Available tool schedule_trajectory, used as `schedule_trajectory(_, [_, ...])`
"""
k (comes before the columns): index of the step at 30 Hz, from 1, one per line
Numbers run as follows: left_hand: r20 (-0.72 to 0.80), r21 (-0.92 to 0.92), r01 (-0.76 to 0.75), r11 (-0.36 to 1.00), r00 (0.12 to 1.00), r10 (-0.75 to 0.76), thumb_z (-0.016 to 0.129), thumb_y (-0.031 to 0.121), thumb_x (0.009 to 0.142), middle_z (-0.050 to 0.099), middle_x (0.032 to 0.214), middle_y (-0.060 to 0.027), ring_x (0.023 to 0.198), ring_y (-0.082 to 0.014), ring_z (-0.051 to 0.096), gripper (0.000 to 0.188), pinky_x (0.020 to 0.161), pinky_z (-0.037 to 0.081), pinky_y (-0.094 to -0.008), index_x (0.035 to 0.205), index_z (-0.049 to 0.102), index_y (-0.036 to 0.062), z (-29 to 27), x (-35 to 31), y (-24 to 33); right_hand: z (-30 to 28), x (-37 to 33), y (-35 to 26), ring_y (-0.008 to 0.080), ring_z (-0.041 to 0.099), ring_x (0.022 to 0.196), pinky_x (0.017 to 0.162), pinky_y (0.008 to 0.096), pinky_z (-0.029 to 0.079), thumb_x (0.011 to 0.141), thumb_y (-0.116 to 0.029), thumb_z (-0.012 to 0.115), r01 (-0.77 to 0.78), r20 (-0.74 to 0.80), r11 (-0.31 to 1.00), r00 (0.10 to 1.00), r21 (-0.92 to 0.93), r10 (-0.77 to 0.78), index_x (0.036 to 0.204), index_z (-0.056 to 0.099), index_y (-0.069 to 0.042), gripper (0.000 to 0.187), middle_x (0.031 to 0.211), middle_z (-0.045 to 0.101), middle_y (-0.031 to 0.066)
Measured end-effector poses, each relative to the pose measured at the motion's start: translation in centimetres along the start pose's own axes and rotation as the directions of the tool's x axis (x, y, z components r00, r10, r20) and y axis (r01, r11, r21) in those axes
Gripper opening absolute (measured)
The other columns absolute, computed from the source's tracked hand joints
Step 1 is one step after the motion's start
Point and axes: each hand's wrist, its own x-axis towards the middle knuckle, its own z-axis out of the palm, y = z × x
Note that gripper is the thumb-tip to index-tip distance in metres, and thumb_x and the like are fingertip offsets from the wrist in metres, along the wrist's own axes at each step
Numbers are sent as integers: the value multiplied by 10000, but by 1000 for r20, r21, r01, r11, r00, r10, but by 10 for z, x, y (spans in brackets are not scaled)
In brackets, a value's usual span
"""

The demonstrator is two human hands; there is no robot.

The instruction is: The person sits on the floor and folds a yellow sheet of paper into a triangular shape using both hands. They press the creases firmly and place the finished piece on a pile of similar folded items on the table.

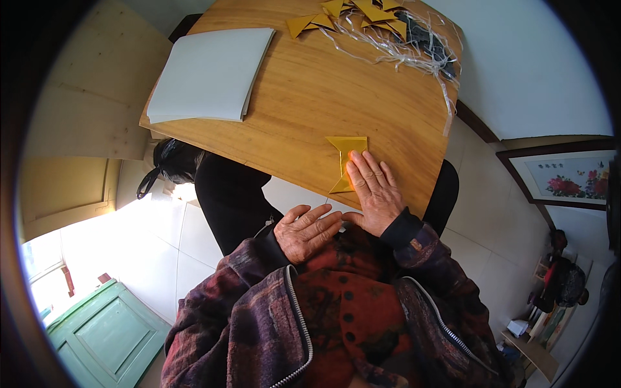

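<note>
A folded piece of gold paper (352,143) lies on the wooden table (310,97) near its front edge. My right hand (374,194) rests flat on the right part of this paper, its fingers stretched out and covering some of it. Off the table's front edge, close to my body, is my left hand (306,233), palm down with its fingers extended and holding nothing. Its fingertips come close to the thumb of my right hand; whether they touch I cannot tell.
A stack of white paper sheets (210,74) lies at the table's left. Several folded gold paper pieces (375,11) sit at the far right beside a tangle of clear plastic strips (414,61). A black bag (178,161) is below the table's left edge. A framed flower picture (569,176) stands right.
</note>
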Motion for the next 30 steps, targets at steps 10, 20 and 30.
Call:
schedule_trajectory(10, [-74,-145,170,975,980,-182,747,111,714,563,1365,-164,775,-210,678,510,664,513,-326,1200,627,15,19,22,-1,-1,0,1,251,196,1482,1189,441,141,697,-502,770,-1,13,1000,1000,21,1,1496,325,-56,1017,1591,252,93])
schedule_trajectory(20, [-94,-94,173,980,979,-182,724,90,696,630,1265,-106,814,-218,663,493,682,506,-339,1181,647,55,16,25,-4,-1,0,-1,249,206,1479,1188,434,150,698,-472,782,2,-6,1000,1000,16,-2,1490,333,-59,1000,1589,256,91])
schedule_trajectory(30, [-200,-89,331,939,918,-342,701,116,721,614,1235,-51,1153,-268,557,494,955,428,-430,1211,638,121,1,33,-14,9,-6,-7,261,249,1460,1162,447,235,726,-350,793,8,-100,1000,995,11,-7,1455,393,-56,882,1570,290,94])
